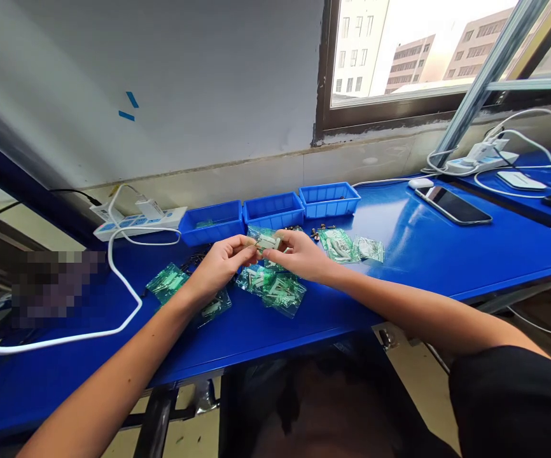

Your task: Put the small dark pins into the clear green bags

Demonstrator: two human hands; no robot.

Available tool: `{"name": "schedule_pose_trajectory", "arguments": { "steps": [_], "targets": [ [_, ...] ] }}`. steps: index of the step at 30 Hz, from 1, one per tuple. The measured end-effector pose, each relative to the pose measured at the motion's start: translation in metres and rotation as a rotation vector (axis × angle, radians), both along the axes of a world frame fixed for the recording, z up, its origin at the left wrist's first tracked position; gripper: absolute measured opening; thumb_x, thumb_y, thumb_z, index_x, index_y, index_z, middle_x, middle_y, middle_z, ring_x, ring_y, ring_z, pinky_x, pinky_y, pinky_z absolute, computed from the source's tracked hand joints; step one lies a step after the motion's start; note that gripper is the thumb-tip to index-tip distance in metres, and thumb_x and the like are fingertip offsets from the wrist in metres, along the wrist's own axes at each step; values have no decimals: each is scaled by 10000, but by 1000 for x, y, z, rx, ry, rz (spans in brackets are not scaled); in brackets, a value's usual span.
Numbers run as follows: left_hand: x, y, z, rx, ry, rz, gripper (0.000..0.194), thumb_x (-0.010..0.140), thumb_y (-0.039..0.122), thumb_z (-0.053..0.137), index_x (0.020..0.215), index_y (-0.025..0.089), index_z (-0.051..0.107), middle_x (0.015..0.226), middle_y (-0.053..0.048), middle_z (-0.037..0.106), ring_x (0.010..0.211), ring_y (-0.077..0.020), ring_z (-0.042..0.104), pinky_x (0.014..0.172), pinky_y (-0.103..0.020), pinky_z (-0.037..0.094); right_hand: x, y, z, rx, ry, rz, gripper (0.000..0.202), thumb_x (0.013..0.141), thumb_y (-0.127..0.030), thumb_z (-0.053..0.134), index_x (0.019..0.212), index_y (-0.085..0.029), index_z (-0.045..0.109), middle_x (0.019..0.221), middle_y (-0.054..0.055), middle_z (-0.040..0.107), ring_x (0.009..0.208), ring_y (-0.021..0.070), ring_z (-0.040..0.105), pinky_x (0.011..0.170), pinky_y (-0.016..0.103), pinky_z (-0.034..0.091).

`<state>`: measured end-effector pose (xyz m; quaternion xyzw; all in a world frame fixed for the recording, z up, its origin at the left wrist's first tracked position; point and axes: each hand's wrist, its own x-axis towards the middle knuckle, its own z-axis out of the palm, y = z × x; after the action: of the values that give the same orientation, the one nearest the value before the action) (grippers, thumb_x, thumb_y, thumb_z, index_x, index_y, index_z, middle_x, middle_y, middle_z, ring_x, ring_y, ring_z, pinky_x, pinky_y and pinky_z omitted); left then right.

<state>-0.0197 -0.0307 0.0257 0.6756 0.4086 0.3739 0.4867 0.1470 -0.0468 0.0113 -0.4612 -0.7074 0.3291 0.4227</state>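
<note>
Head view: your forearms angle inward from both sides, hands meeting over blue table. Your left hand pinches left edge of green-tinted packet between thumb and fingers; your right hand pinches right edge likewise. Packet hangs between both grips; pale part seems inside, hard to tell. Nearer than grip: packet pile. Just beyond: blue bins. Right of grip: two packets.
</note>
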Motion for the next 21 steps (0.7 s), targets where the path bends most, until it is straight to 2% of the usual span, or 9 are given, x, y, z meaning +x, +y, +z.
{"name": "schedule_pose_trajectory", "arguments": {
  "steps": [4,7,10,12,14,17,19,21],
  "targets": [
    [1,2,-3,19,27,-12,321,627,446,693,766,167,618,702,-18,634,676,-149,561,653,-262,435,-1,0,-3,182,-82,-74,68,749,-187,562,712,-183,505,619,-41,522,574,89,466,562,234,350],
    [2,4,-4,-40,-33,56,323,618,426,720,775,165,614,709,-14,636,673,-139,571,646,-249,459,1,1,-5,336,-112,-89,43,751,-167,549,732,-188,517,704,-10,545,647,108,485,596,247,382],
    [3,4,0,-289,-106,119,303,708,443,656,734,147,601,678,-27,628,568,-107,548,570,-228,474,5,4,-7,471,-114,-69,58,742,-135,528,754,-192,530,765,11,542,712,124,494,624,260,409],
    [4,1,6,-484,-107,78,368,803,476,540,694,130,606,649,-51,617,505,-96,527,506,-215,469,7,6,-8,541,-108,-53,108,724,-101,508,776,-191,540,787,18,534,740,132,499,637,269,423],
    [5,-2,9,-596,-117,31,427,851,479,464,663,123,609,625,-62,606,478,-91,518,471,-204,462,9,8,-10,592,-116,-37,181,696,-61,487,801,-192,554,821,25,525,789,142,506,654,277,437],
    [6,-5,9,-567,-185,37,278,813,374,559,676,136,600,606,-29,586,473,-83,509,450,-186,449,10,9,-12,631,-155,6,272,666,-20,458,842,-192,573,895,43,506,869,155,508,687,287,455],
    [6,-4,6,-511,-207,55,135,740,266,637,704,140,606,615,-3,576,474,-72,499,447,-176,440,11,9,-13,644,-178,37,290,684,-21,444,880,-184,582,927,57,493,901,162,505,725,301,464],
    [5,-1,3,-493,-196,70,87,687,205,658,711,135,613,619,9,564,463,-60,480,438,-171,427,11,9,-14,645,-208,57,285,712,-38,441,915,-178,584,930,61,484,904,165,502,763,319,467]
  ]
}}
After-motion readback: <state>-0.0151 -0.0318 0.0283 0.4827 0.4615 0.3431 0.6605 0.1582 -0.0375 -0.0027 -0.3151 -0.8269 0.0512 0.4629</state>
